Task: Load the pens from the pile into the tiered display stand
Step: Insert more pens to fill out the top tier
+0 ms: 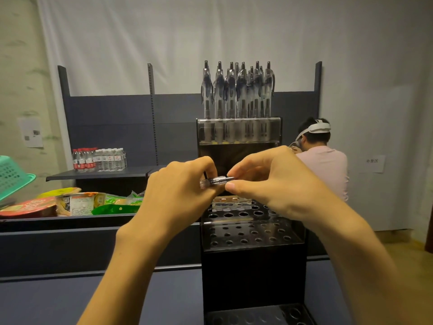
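The tiered display stand is black, stands upright at centre, and shows four tiers in view. The top tier holds a dense cluster of clear pens, upright, clips uppermost; roughly a dozen tops are distinguishable, but overlap prevents an exact count. The second tier is mostly hidden behind the hands. The third tier is a perforated plate with rows of round holes, none visibly occupied. The lowest tier shows further holes at the bottom edge of the view.

One clear pen is held horizontally in front of the stand, above the third tier. The left hand curls its fingers around the pen's left portion. The right hand pinches the pen's right end between thumb and forefinger. Both grips are closed on this single pen. The pile of pens cannot be seen.

To the left, a shelf carries snack packets in a tray and one green basket at the edge. Farther back, a dark shelf holds two blocks of water bottles: one with red labels and one with white labels. One second person, wearing a headset, is partly visible to the right of the stand.
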A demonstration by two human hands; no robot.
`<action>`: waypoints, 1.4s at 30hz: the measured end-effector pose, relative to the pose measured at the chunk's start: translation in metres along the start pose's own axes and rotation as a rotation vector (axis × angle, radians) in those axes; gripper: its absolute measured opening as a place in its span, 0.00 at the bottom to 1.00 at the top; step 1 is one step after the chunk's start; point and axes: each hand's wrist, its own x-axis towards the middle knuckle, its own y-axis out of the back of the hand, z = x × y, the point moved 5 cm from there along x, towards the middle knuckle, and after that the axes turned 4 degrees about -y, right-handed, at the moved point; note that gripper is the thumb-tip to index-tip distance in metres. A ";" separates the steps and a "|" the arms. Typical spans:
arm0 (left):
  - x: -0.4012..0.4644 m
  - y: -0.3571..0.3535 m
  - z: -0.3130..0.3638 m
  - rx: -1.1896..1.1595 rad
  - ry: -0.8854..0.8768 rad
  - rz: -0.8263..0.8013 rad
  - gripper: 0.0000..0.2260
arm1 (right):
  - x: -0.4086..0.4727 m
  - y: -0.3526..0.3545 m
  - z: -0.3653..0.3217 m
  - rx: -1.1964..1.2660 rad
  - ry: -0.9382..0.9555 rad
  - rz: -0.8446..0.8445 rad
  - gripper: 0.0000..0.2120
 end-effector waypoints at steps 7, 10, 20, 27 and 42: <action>0.000 0.000 -0.002 -0.044 -0.015 0.031 0.25 | 0.002 -0.002 0.001 0.070 0.044 0.043 0.05; -0.001 0.000 0.000 -0.049 -0.017 0.006 0.26 | 0.002 -0.002 -0.001 0.113 0.065 0.047 0.06; 0.000 -0.002 -0.001 -0.032 -0.050 0.007 0.19 | 0.003 -0.001 -0.001 0.325 0.051 0.156 0.04; 0.000 -0.001 -0.013 0.015 0.003 0.011 0.17 | 0.002 0.017 0.005 0.471 -0.004 0.351 0.04; -0.002 -0.003 -0.022 0.094 0.053 -0.041 0.13 | -0.001 0.070 0.033 0.268 0.115 0.722 0.07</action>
